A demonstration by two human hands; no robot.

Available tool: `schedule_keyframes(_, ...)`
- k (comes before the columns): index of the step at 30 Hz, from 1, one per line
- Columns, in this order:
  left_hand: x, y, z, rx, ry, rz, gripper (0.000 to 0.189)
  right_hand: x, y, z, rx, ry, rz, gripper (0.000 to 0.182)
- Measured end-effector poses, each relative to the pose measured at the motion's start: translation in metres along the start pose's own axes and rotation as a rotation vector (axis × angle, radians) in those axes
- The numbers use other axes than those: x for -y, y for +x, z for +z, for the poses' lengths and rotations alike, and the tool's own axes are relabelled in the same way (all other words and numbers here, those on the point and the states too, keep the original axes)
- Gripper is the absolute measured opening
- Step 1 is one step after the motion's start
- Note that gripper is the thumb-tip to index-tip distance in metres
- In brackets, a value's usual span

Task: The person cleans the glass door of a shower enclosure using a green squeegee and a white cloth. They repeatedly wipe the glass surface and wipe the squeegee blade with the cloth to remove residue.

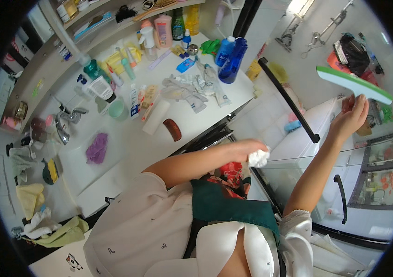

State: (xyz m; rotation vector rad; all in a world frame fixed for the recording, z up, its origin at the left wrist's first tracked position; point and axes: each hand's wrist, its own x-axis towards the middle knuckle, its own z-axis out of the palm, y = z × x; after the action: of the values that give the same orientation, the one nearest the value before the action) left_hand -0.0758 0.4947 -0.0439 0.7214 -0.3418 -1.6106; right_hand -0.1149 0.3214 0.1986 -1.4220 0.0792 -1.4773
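Note:
My right hand (352, 112) is raised at the right, shut on the handle of a squeegee (354, 83) with a pale blue body and a green edge. The squeegee lies across the view of the glass shower panel (321, 180); whether its blade touches the glass I cannot tell. A crumpled white cloth or tissue (259, 158) is gripped in my left hand (250, 150), which is held out in front of the green and red apron (231, 204), between the counter and the glass.
On the left, the white counter (203, 121) bears bottles, tubes, a brown comb (172, 130) and crumpled gloves (184, 91). Its basin holds a purple cloth (97, 148) near the faucet (65, 124). Black door handles (289, 100) stick out from the glass. Towels (58, 232) hang at lower left.

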Motion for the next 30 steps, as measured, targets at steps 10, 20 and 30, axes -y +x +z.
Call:
schedule_keyframes(10,-0.019,-0.094,-0.032,-0.168,0.380,-0.109,0.029,-0.044,-0.079,0.015,-0.032,0.016,0.173,0.019)
schedule_keyframes(20,0.015,-0.085,-0.025,0.199,0.655,-0.410,0.031,-0.021,-0.081,0.119,0.075,0.170,0.127,0.021)
schedule_keyframes(30,0.004,-0.092,-0.014,-0.092,0.623,-0.001,0.021,-0.004,-0.198,0.141,0.065,0.072,0.401,0.018)
